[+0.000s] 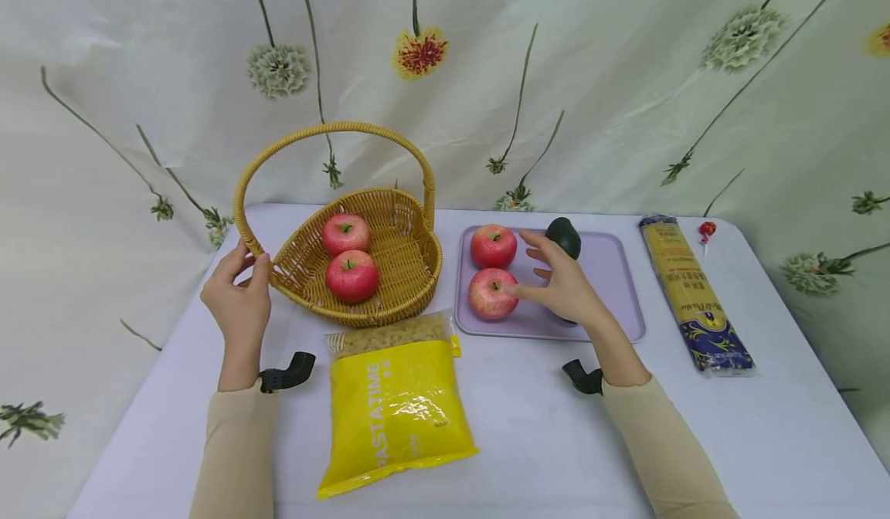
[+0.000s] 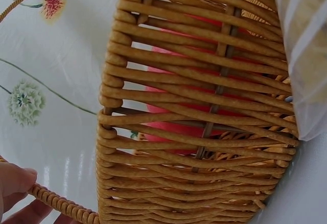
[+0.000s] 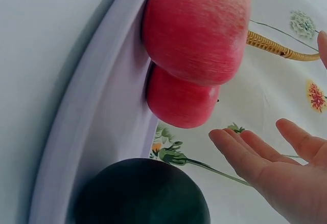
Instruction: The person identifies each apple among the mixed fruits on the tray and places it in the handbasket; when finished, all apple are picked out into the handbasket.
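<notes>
A wicker basket (image 1: 406, 272) with a tall hoop handle (image 1: 338, 127) stands at the back left, holding two red apples (image 1: 351, 277). My left hand (image 1: 239, 303) pinches the lower left of that handle between thumb and fingers. Over the lilac tray (image 1: 610, 287) hovers my right hand (image 1: 566, 286), fingers spread and gently bent, nothing in its grasp. Two more apples (image 3: 196, 29) sit on the tray's left side, just beside those fingertips. A dark green avocado (image 1: 564, 236) lies behind the hand; another dark shape shows under it, mostly hidden.
In front of the basket lies a yellow pasta bag (image 1: 396, 411). Right of the tray are a long spaghetti packet (image 1: 695, 295) and a small red lollipop (image 1: 707, 230). A flower-printed cloth (image 1: 473, 94) hangs behind the white table (image 1: 528, 434).
</notes>
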Action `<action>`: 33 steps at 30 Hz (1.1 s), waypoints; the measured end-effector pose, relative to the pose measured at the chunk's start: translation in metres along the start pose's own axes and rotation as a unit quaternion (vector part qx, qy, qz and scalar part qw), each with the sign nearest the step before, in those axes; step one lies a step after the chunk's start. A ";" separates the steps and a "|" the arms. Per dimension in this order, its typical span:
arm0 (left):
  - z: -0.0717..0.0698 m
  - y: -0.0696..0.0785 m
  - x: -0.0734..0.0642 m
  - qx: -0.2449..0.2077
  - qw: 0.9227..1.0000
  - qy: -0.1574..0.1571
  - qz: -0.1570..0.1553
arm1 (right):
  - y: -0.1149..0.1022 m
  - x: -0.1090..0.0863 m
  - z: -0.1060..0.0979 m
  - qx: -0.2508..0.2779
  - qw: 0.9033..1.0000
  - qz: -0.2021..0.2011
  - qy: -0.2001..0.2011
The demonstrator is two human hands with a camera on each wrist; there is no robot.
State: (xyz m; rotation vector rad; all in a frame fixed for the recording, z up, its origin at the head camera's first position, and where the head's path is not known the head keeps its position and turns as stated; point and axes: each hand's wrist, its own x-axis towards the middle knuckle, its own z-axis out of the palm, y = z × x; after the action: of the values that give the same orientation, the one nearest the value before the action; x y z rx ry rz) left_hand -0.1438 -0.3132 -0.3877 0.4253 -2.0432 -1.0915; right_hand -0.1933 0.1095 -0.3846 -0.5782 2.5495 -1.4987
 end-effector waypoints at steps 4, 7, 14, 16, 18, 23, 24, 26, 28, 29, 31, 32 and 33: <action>0.001 -0.002 0.001 -0.002 1.000 0.002 0.002 | 0.004 0.001 0.003 0.012 1.000 -0.003 -0.013; 0.001 -0.002 0.001 -0.002 1.000 0.003 0.005 | 0.007 0.002 0.006 0.015 1.000 0.002 -0.027; 0.002 -0.001 0.002 -0.005 1.000 0.008 0.008 | 0.012 0.003 0.014 0.007 0.999 0.016 -0.044; 0.002 -0.001 0.002 -0.006 1.000 0.008 0.008 | 0.014 0.003 0.016 0.005 0.999 0.021 -0.047; 0.002 -0.001 0.002 -0.007 1.000 0.008 0.008 | 0.016 0.004 0.018 0.005 0.998 0.025 -0.051; 0.003 -0.001 0.002 -0.010 1.000 0.009 0.010 | 0.021 0.006 0.022 -0.002 0.998 0.026 -0.053; 0.003 -0.001 0.002 -0.010 1.000 0.009 0.010 | 0.022 0.006 0.022 -0.005 0.998 0.026 -0.054; 0.003 0.000 0.001 -0.012 1.000 0.009 0.010 | 0.024 0.006 0.023 -0.010 0.998 0.025 -0.055; 0.002 0.000 0.001 -0.011 1.000 0.008 0.009 | 0.026 0.007 0.024 -0.012 0.998 0.024 -0.057; 0.002 0.000 0.001 -0.009 1.000 0.008 0.008 | 0.026 0.007 0.024 -0.013 0.998 0.024 -0.058; 0.001 0.000 0.000 -0.007 1.000 0.008 0.006 | 0.026 0.007 0.024 -0.010 0.998 0.022 -0.061; 0.001 0.000 0.000 -0.006 1.000 0.008 0.006 | 0.026 0.006 0.024 -0.011 0.998 0.020 -0.062; 0.001 0.000 0.000 -0.005 1.000 0.008 0.006 | 0.026 0.006 0.024 -0.010 0.998 0.018 -0.063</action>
State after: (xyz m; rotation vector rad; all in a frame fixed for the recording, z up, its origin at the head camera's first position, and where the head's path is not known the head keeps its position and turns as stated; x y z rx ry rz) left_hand -0.1445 -0.3123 -0.3877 0.4160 -2.0230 -1.0877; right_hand -0.1987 0.0985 -0.4188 -0.6053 2.4678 -1.3808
